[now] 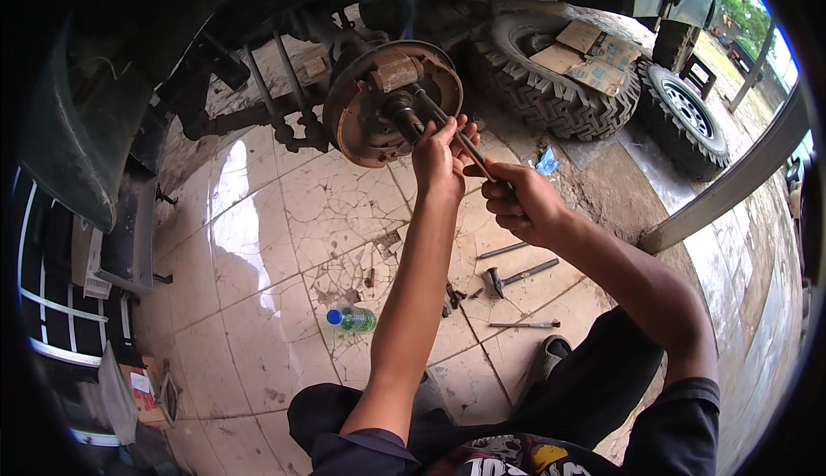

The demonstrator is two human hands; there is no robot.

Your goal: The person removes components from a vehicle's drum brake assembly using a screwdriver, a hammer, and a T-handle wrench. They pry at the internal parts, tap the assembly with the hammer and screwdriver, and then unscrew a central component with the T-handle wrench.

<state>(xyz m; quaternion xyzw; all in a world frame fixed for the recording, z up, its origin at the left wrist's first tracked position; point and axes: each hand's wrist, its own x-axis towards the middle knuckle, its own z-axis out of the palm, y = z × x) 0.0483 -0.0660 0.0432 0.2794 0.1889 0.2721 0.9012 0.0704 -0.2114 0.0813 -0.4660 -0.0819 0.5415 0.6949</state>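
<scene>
A rusty round brake backing plate (344, 136) with brake shoes is mounted at the end of an axle under the vehicle. A dark metal spindle (401, 113) sticks out of its middle. My left hand (440, 164) is beside the spindle's end, its fingers closed around a long, thin metal rod-shaped tool (474, 155). The near end of that tool is in my right hand (532, 201), which is closed on it. The tool slants up to the left, and its far end reaches the brake assembly. Whether the tip touches a part there, I cannot tell.
On the cracked tile floor lie a hammer (521, 277), a metal rod (503, 250), a brush-like tool (525, 324) and small dark parts (456, 295). A green bottle with a blue cap (351, 318) lies left of my left forearm. Beyond are a large tire (559, 106), cardboard (594, 58) and another wheel (686, 114).
</scene>
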